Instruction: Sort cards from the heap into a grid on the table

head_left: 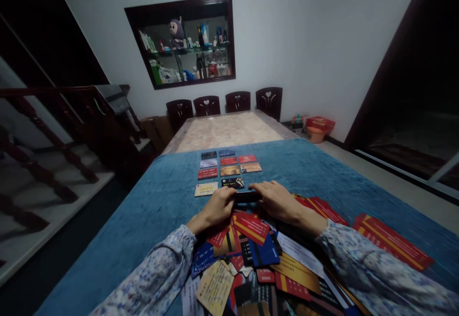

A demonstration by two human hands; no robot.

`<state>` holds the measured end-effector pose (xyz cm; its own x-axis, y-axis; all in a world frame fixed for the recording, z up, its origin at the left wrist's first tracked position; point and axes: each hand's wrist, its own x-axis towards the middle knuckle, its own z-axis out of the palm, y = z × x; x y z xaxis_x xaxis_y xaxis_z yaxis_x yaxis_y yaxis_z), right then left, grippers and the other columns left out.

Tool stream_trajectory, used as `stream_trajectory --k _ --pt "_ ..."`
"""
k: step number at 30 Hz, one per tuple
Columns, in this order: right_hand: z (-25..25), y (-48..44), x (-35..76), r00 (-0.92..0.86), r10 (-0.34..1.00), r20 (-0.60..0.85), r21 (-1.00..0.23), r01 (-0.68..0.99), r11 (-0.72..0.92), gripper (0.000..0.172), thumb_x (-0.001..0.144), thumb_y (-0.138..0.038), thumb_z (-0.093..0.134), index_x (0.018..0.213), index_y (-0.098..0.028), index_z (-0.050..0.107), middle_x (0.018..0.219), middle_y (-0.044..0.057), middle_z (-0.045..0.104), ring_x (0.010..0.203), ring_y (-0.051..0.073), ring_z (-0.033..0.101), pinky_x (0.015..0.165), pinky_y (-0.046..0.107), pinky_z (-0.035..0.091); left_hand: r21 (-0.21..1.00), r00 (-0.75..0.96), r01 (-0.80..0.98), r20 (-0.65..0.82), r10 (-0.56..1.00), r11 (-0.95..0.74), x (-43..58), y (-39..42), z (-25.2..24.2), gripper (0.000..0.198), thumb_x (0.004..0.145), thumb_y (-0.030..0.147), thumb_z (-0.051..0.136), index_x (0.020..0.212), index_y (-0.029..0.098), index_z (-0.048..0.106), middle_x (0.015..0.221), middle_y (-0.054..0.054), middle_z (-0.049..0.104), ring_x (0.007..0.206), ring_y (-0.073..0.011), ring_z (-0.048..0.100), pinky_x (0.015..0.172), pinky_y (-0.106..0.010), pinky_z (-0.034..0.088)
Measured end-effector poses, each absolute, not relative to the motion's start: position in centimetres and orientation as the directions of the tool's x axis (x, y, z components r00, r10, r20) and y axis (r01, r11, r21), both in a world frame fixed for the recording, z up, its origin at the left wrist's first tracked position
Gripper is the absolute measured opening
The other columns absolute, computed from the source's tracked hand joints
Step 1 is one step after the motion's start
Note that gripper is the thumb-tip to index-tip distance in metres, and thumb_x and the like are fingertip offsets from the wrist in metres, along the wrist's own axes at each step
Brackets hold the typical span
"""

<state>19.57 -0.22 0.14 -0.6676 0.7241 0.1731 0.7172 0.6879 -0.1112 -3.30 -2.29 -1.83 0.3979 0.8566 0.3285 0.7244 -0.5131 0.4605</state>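
Note:
My left hand and my right hand are closed on opposite ends of a black card, seen nearly edge-on. It is held level, just in front of the laid-out cards. Nearest to it lie a black card with a white pattern and a cream card. Beyond these, red, gold, white and blue cards, among them a red card, form short rows. Under my wrists spreads a heap of mixed cards, with a red card with a yellow stripe and a blue card on top.
A blue cloth covers the near part of the long table. Fanned red cards lie at the right. Several dark chairs, such as one chair, stand at the far end. A wooden railing runs along the left.

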Motion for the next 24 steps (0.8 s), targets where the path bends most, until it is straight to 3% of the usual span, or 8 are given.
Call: stream_trajectory --k 3,11,24 --pt "-0.4 -0.1 19.6 -0.683 0.677 0.276 -0.063 0.69 0.721 0.051 0.082 -0.004 0.053 0.132 -0.013 0.05 0.114 0.014 0.067 0.104 0.024 0.061 0.084 0.034 0.037 0.464 0.37 0.728 0.353 0.859 -0.504 -3.4 -2.2 -1.8 0.027 0.083 0.003 0.053 0.102 0.014 0.069 0.096 -0.008 0.07 0.088 -0.0195 0.065 0.083 -0.032 0.05" --pt "-1.4 0.4 19.8 -0.713 0.523 0.467 0.133 0.641 0.755 0.037 0.088 -0.008 0.051 0.124 -0.013 0.052 0.101 0.011 0.063 0.087 0.022 0.058 0.078 0.033 0.037 0.449 0.338 0.732 0.414 0.845 -0.513 -3.7 -2.1 -1.3 0.027 0.083 0.006 0.054 0.103 0.016 0.069 0.099 -0.008 0.072 0.092 -0.0208 0.065 0.087 -0.035 0.052" --pt "-2.6 0.8 19.9 -0.624 0.389 0.678 0.172 0.649 0.741 0.024 0.096 -0.012 0.043 0.114 -0.016 0.059 0.106 0.012 0.057 0.093 0.023 0.051 0.076 0.033 0.046 0.465 0.333 0.704 0.451 0.828 -0.537 -3.7 -1.9 -1.3 0.028 0.084 0.007 0.055 0.107 0.016 0.067 0.102 -0.008 0.072 0.095 -0.021 0.066 0.089 -0.036 0.053"
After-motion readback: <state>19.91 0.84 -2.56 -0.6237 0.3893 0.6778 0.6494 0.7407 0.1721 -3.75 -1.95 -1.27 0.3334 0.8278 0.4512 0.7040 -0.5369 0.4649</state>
